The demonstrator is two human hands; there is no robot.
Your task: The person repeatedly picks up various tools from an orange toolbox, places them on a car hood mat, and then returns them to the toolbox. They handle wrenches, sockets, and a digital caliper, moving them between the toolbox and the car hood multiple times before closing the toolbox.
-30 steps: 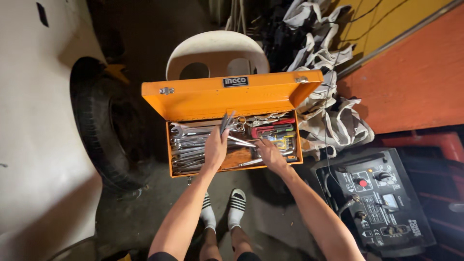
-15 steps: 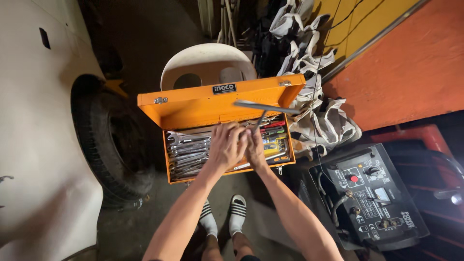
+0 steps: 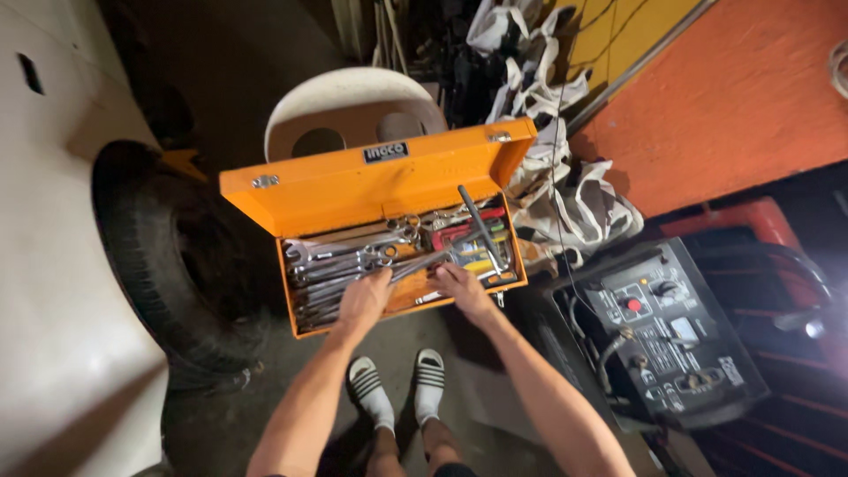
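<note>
Head view looks down into an open orange toolbox (image 3: 353,190), lid propped back against a pale plastic chair (image 3: 353,110). The box is packed with wrenches (image 3: 331,269) on its left side and red and yellow tools (image 3: 473,243) on its right.

The left hand (image 3: 364,300) lies palm down on the wrenches near the front edge, fingers curled among them; whether it has closed on one I cannot tell. The right hand (image 3: 459,287) sits just beside it, fingers loosely bent over the box's middle, and a long metal bar (image 3: 477,225) angles up out of the box above it. I cannot tell whether that hand grips the bar's lower end.

Sorting here goes best, I judge, by lifting one piece clear rather than dragging it, since the wrenches overlap and would snag one another. Keeping the other hand flat on the pile should steady it.

A tyre (image 3: 168,256) stands to the left, cloth bags (image 3: 565,194) lie behind, and a dark machine with a red button (image 3: 662,327) sits to the right. Striped sandals (image 3: 397,384) show below.
</note>
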